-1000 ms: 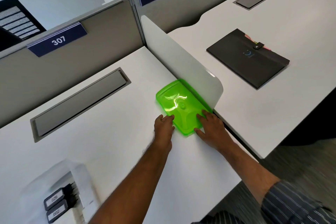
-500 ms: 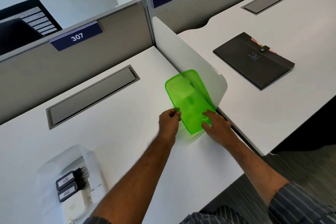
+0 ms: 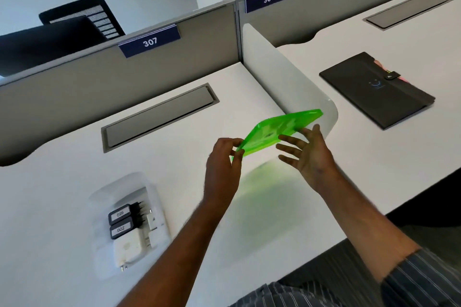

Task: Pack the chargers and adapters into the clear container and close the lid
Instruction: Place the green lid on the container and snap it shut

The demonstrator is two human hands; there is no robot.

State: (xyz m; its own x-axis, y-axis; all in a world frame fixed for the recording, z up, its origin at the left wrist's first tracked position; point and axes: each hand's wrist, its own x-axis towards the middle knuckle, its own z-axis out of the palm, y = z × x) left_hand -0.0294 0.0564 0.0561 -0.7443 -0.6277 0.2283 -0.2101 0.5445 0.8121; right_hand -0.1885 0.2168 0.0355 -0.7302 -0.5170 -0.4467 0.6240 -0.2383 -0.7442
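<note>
A bright green lid (image 3: pixel 282 129) hangs tilted in the air above the white desk (image 3: pixel 174 169). My left hand (image 3: pixel 224 157) pinches its near left corner. My right hand (image 3: pixel 306 154) is beside the lid's right edge with fingers spread, and I cannot tell if it touches. The clear container (image 3: pixel 99 207) sits at the lower left of the desk. Inside it lie two black adapters (image 3: pixel 121 222) with white number labels and several white chargers (image 3: pixel 129 247).
A white curved divider (image 3: pixel 282 77) stands just behind the lid, splitting this desk from the one on the right. A dark folder (image 3: pixel 374 90) lies on that right desk. A grey cable hatch (image 3: pixel 159 114) is set in the desk behind the hands.
The lid has been lifted off the desk by the divider and swung up and leftward. My right hand has let go and spread its fingers. The view has shifted, showing more of the container.
</note>
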